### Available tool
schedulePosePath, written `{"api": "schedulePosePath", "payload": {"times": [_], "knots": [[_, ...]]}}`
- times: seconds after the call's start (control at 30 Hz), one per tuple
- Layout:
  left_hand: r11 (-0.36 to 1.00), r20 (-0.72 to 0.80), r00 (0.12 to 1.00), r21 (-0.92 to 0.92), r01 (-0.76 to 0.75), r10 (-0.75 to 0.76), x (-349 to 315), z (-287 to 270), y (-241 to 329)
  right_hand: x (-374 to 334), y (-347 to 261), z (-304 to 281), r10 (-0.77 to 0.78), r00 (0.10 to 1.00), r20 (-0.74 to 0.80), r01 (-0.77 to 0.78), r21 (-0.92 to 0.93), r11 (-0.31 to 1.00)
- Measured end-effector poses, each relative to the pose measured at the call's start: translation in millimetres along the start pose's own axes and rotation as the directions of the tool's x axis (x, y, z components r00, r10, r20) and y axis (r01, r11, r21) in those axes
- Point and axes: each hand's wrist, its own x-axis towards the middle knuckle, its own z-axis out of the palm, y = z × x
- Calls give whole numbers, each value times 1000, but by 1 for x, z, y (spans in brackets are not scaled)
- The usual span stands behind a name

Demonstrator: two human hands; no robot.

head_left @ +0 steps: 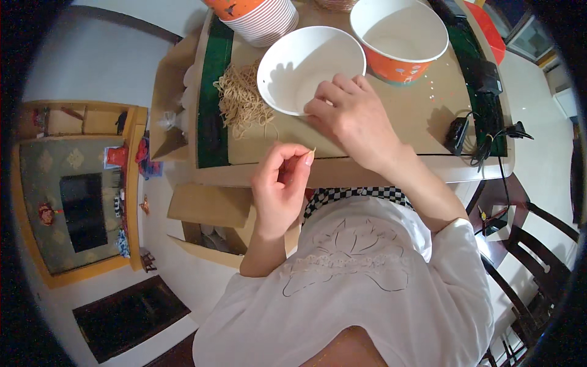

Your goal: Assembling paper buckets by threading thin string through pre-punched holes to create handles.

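In my left hand point(281, 183), thumb and forefinger pinch a thin tan string, whose tip sticks up between them. My right hand point(354, 119) is closed at the near right rim of a white-lined paper bucket point(290, 67), fingers curled over the edge. The bucket tilts with its mouth toward me, and a small dark spot shows on its left wall. Left of it lies a loose heap of tan strings point(241, 98). Just beyond my right hand stands another paper bucket point(400, 64), orange outside and white inside.
Nested orange paper buckets point(263, 24) stand at the table's far left. Black cables and an adapter point(457, 134) lie along the right edge, near small white bits point(431, 88). Open cardboard boxes point(211, 205) sit left of and below the table point(361, 171). Dark chairs point(538, 257) stand at right.
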Motion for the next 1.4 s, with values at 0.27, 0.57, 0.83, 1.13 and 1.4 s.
{"api": "schedulePosePath", "payload": {"times": [0.27, 0.57, 0.83, 1.13, 1.4], "knots": [[994, -14, 998, -91, 55, -57, -1, -2, -13, -13, 34, -39, 92, 990, -108, -66, 223, 973], [917, -26, 998, -396, -60, 54, -9, 25, -32, -61, -54, 7, 488, 846, 217, -226, 973, -40], [772, -31, 993, -632, 68, -113, -9, 35, -22, -67, -57, 12, 564, 759, 326, -366, 929, -44], [812, 108, 886, 363, -457, 450, 37, 17, -2, -81, -32, 6, 774, 621, 118, -340, 931, 130], [505, 409, 834, 665, -550, 369, 87, -29, -14, -87, -14, 5, 823, 564, 72, -317, 939, 135]]}}
